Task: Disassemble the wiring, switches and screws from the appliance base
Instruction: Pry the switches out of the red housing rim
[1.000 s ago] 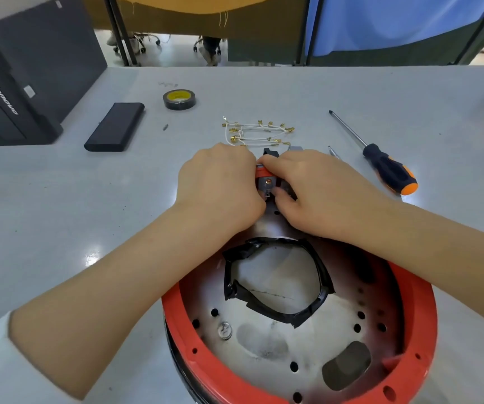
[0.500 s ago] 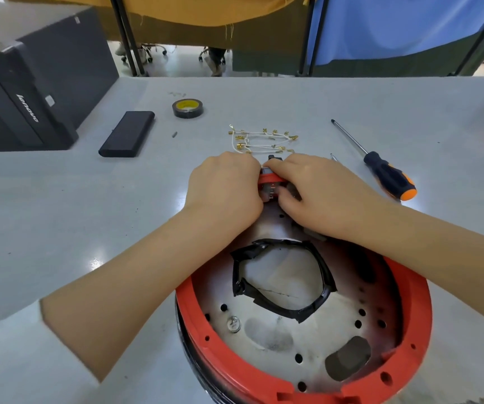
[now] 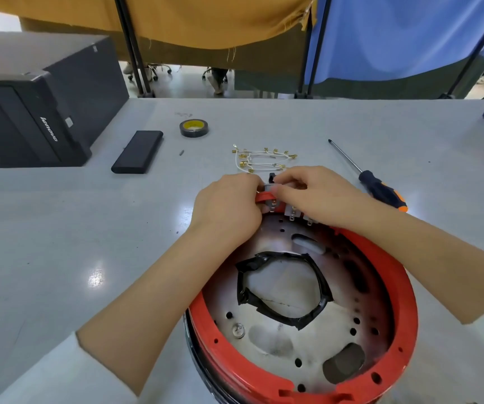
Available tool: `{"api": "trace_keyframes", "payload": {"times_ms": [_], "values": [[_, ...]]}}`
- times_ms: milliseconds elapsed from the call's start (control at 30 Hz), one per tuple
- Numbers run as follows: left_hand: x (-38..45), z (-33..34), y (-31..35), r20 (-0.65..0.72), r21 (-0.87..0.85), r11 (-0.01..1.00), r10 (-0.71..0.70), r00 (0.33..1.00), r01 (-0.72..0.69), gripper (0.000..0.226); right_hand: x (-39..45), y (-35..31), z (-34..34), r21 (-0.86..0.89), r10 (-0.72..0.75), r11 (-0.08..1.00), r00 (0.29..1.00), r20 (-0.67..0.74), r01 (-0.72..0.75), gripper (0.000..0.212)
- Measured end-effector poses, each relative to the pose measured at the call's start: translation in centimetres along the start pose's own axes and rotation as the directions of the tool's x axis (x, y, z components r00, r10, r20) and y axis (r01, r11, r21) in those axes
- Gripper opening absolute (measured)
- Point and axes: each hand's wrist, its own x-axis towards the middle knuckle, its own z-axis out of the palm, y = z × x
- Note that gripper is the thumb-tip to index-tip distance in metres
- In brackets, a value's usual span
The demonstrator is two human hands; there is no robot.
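The red base point(image 3: 302, 325) sits just before me, and at its far rim my left hand point(image 3: 229, 205) steadies the edge while my right hand point(image 3: 313, 193) pinches the small switch point(image 3: 273, 189), light, stiff plastic best gripped by its body, the freed wires point(image 3: 261, 158) lying beyond.

Switch point(image 3: 270, 188) higher from red rim point(image 3: 265, 196)
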Motion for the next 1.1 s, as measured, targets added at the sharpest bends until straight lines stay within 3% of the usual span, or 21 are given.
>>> {"api": "trace_keyframes", "payload": {"times_ms": [167, 267, 433, 500, 600, 667, 733, 800, 867, 1100], "values": [[0.0, 0.2, -0.2, -0.02, -0.037, 0.999, 0.002, 1.0, -0.003, 0.041, 1.0, -0.5, -1.6, 0.078, 0.118, 0.988, 0.977, 0.178, -0.133, 0.027], [0.1, 0.3, -0.4, -0.017, -0.075, 0.997, -0.015, 1.0, 0.013, 0.054, 1.6, -0.5, -2.0, 0.209, 0.15, 0.958, 0.963, 0.224, -0.198, 0.025], [0.2, 0.5, -0.6, -0.018, -0.083, 0.996, -0.02, 1.0, 0.019, 0.057, 2.5, 0.2, -1.8, 0.415, 0.197, 0.856, 0.936, 0.293, -0.31, 0.031], [0.2, 0.5, -0.6, -0.015, -0.089, 0.996, -0.017, 1.0, 0.016, 0.057, 2.7, 0.4, -1.8, 0.542, 0.194, 0.774, 0.937, 0.29, -0.328, 0.025], [0.1, 0.5, -0.6, -0.001, -0.092, 0.996, -0.018, 1.0, 0.017, 0.055, 3.4, 0.9, -2.9, 0.677, 0.214, 0.688, 0.965, 0.153, -0.26, 0.032], [0.1, 0.5, -0.5, 0.006, -0.07, 0.998, -0.01, 1.0, 0.01, 0.049, 4.0, 1.8, -4.3, 0.571, 0.189, 0.801, 0.981, 0.041, -0.178, 0.037], [0.1, 0.5, -0.5, 0.006, -0.044, 0.999, -0.001, 1.0, 0.001, 0.042, 4.5, 3.2, -5.7, 0.196, 0.138, 0.972, 0.99, -0.028, -0.13, 0.041], [0.1, 0.4, -0.3, 0.01, -0.02, 1.0, 0.021, 1.0, -0.02, 0.035, 4.8, 4.9, -6.3, -0.257, 0.098, 0.962, 0.995, 0.008, -0.093, 0.047], [0.1, 0.4, -0.3, 0.018, 0.004, 0.999, 0.048, 0.999, -0.048, 0.03, 5.0, 6.5, -5.9, -0.488, 0.101, 0.872, 0.991, 0.092, -0.043, 0.052], [0.1, 0.5, -0.2, 0.028, 0.041, 0.996, 0.082, 0.996, -0.084, 0.026, 7.0, 7.9, -4.3, -0.449, 0.063, 0.893, 0.985, 0.158, 0.015, 0.055]]}}
